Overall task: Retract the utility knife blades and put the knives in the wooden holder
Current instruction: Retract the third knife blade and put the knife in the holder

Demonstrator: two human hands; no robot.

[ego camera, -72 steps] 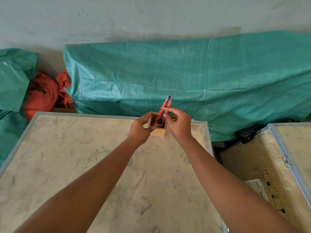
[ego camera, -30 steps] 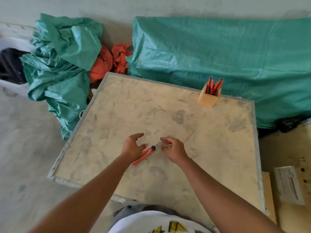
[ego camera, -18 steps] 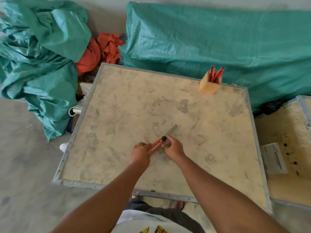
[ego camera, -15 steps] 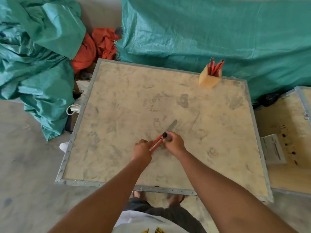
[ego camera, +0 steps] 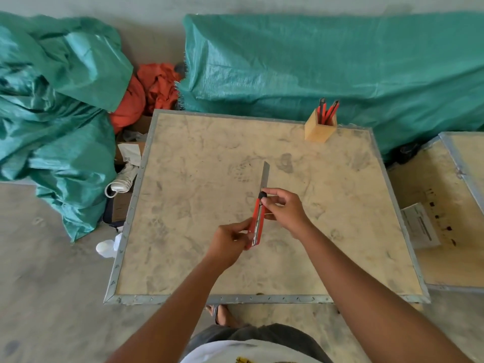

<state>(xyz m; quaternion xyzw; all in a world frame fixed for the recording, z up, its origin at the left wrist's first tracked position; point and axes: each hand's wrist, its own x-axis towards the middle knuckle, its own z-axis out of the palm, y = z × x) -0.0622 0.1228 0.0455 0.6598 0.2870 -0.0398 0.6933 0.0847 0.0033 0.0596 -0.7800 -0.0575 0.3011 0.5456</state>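
A red utility knife [ego camera: 257, 221] is held above the middle of the wooden crate top [ego camera: 199, 195], its long steel blade extended and pointing away from me. My left hand [ego camera: 230, 242] grips the rear end of the red handle. My right hand [ego camera: 284, 208] pinches the front of the handle at the black slider knob. The wooden holder [ego camera: 319, 131] stands at the far right of the crate top with several red knives upright in it.
Green tarps cover a long bundle [ego camera: 327, 61] behind the crate and a heap [ego camera: 57, 106] at the left, with orange cloth [ego camera: 149, 93] between them. A second crate [ego camera: 450, 210] with a paper label adjoins on the right. Concrete floor lies left and near.
The knife has turned from slanting up-right to pointing almost straight away from me. Both hands stay on it. Earlier, my hands were at the holder with a knife going in.
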